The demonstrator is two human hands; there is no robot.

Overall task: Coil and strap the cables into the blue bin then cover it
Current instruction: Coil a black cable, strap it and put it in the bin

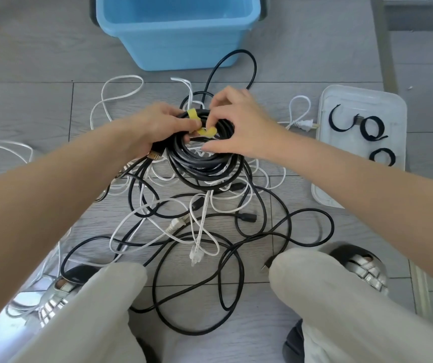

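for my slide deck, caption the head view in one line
Both hands wrap a yellow strap around a coiled black cable.

The bin (184, 32) at the top of the frame was light blue. A black coil (204, 158) at centre wore a yellow strap (195, 115). Black and white cables (197, 231) tangled over grey floorboards (27, 74). Black straps (369, 128) lay in a white lid (325, 195) at right. The trousers (341, 297) were pale beige, the sandals (364, 271) silver.
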